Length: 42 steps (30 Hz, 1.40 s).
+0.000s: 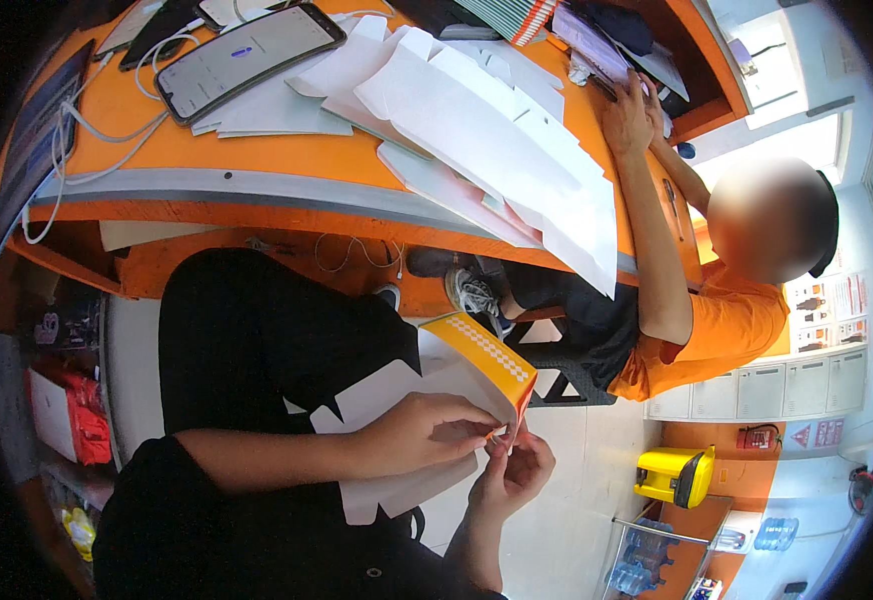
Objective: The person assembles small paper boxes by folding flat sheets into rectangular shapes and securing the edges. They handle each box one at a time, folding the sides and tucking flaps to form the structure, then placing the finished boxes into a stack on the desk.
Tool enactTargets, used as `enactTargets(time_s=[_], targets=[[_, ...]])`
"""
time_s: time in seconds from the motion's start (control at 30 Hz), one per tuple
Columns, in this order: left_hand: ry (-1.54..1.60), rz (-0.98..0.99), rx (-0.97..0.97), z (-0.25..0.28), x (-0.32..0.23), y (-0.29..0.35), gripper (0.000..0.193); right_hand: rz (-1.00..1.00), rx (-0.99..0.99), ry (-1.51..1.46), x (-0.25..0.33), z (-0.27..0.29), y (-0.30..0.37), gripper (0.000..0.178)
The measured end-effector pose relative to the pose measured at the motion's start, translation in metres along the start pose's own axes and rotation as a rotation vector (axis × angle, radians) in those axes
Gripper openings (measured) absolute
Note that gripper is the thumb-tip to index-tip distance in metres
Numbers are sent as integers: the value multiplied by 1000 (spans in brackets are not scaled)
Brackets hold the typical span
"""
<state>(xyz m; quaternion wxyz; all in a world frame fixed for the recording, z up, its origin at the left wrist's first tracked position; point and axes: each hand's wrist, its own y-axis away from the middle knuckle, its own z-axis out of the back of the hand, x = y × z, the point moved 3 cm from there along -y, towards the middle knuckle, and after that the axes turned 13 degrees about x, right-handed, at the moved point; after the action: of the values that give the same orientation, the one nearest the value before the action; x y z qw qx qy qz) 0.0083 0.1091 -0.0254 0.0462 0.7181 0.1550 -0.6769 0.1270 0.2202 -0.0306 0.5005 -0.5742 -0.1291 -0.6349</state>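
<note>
Head view, only cam here. Left hand (pixel 419 432) comes in from 9 o'clock, forearm across the lap, fingers closed in a pinch on the lower corner of a half-folded carton blank (pixel 477 365), orange w/ a white dotted strip outside, white inside. Right hand (pixel 513 472) rises from 6 o'clock, wrist bent up, fingertips narrowed on the same corner, just beside the left thumb. Both hands meet at approx centre-low of frame; the carton's white flaps spread out toward 9 o'clock over the black trousers, orange panel tilting up toward 1 o'clock.

Risk, as I judge it: grip is fingertips only on one corner, rest of the blank unsupported, so a tug could tear the tab, crease the panel crooked, or let the sheet slide off the lap to the floor.

Up at 12 o'clock, the orange counter (pixel 257 165) carries a heap of flat white blanks (pixel 487 130), a phone (pixel 247 55) w/ lit screen and white cables (pixel 107 130). At 2–3 o'clock a co-worker in an orange shirt (pixel 727 325) reaches an arm (pixel 647 220) onto the counter. Yellow device (pixel 675 475) near 4 o'clock; water bottles below it.
</note>
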Motion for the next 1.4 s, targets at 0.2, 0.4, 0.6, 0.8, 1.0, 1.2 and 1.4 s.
enactTargets(time_s=[0.2,0.4,0.6,0.8,1.0,1.2,1.4], targets=[[67,21,-23,0,-1,2,24,-103,18,-120,5,2,1,33],[20,26,-85,-1,-2,5,20,-79,11,-60,10,-7,-2,32],[-29,32,-146,-1,-6,10,17,7,71,-22,22,-14,-10,33],[90,19,-217,-1,-5,13,17,93,109,-91,20,-21,-3,43],[199,34,-148,0,-6,11,17,64,-30,-99,17,-21,-2,48],[220,76,-109,-4,3,11,25,169,48,-185,23,-25,3,45],[469,-81,-120,-13,0,9,24,237,224,26,15,-9,2,48]])
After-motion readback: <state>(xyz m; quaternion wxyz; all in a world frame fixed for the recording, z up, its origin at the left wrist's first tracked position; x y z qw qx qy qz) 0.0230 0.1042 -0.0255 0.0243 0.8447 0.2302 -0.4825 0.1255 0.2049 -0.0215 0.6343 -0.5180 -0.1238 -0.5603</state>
